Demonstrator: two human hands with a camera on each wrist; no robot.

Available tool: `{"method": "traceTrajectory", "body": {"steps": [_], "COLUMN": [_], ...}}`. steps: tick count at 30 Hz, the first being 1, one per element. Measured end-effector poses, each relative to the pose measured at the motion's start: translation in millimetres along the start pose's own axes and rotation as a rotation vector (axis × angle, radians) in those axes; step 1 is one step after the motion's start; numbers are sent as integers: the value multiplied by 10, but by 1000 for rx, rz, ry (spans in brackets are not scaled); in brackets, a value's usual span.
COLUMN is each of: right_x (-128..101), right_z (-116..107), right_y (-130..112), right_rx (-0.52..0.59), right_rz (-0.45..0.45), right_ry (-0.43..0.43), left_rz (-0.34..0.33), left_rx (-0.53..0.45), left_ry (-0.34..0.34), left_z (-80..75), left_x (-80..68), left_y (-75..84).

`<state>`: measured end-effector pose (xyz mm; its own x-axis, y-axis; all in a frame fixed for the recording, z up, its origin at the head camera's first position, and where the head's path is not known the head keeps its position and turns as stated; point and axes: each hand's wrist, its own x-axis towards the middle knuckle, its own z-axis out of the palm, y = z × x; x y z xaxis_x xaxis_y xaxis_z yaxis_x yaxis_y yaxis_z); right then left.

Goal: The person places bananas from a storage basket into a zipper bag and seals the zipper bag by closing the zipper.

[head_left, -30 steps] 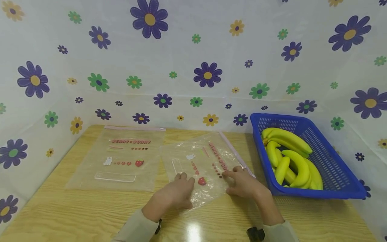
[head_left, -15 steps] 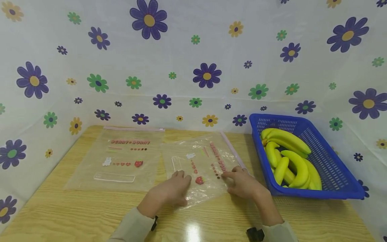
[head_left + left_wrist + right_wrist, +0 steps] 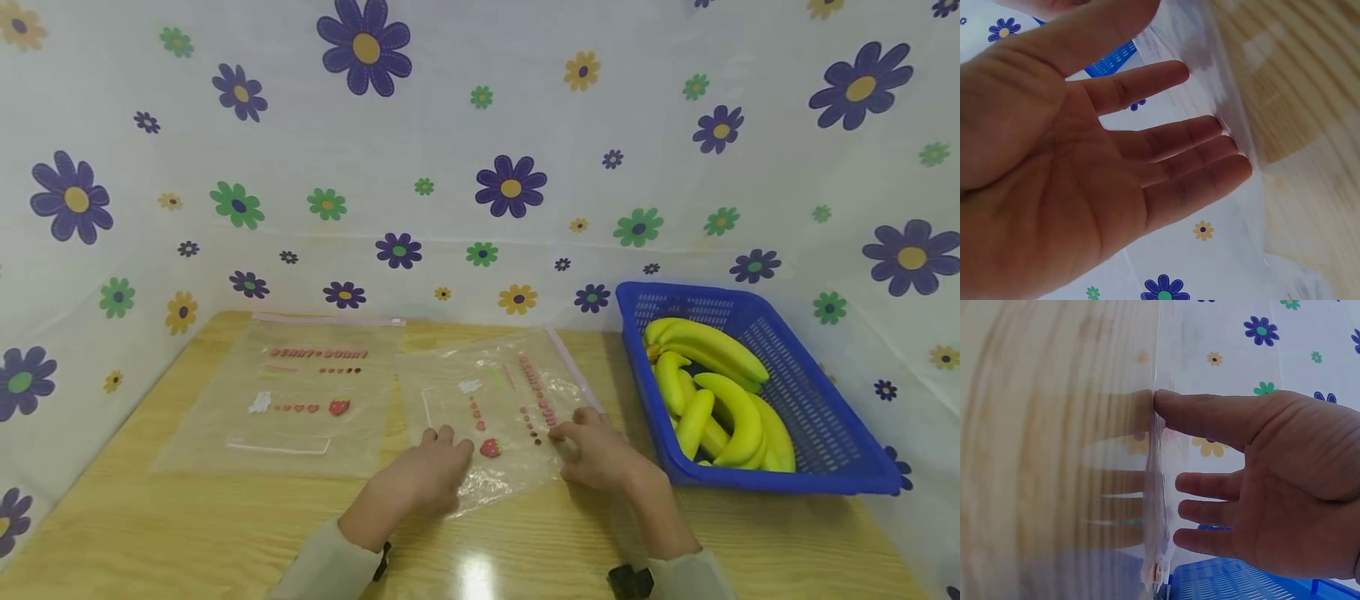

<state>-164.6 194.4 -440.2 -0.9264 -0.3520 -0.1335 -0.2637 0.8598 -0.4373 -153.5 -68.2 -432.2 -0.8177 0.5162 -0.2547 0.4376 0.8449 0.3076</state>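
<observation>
1. The bag under your hands is thin, clear, crinkled plastic – it catches the light in wrinkles, carries printed red lettering, small hearts and a strawberry, and has a pale zip strip along its far right edge. It lies turned at an angle on the glossy, wood-grain table.
2. Your left hand lies on the bag's near left part, fingers straight and slightly spread, gripping nothing.
3. Your right hand sits at the bag's near right corner by the zip strip. The right wrist view shows fingers extended with their tips against the plastic edge – a touch, not a pinch.
4. A second, flatter bag of the same print lies just to the left, its edge meeting the first.
5. A blue, perforated plastic basket holds smooth yellow-green bananas, just right of your right hand.
</observation>
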Motion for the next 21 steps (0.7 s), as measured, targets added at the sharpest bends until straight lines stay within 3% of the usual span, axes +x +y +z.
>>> {"method": "traceTrajectory", "body": {"steps": [4, 9, 15, 21], "right_x": [-5, 13, 8, -1], "right_z": [-7, -7, -15, -3], "right_y": [12, 13, -17, -27], "right_rx": [18, 22, 27, 4], "right_rz": [-6, -5, 20, 37], "right_ry": [-17, -33, -34, -40], "left_rz": [6, -2, -2, 17], "left_rx": [-15, -14, -2, -14], "left_ry": [-13, 22, 67, 57], "left_z": [-5, 4, 20, -22], "left_x": [-25, -16, 18, 25], "left_y": [24, 17, -42, -134]}}
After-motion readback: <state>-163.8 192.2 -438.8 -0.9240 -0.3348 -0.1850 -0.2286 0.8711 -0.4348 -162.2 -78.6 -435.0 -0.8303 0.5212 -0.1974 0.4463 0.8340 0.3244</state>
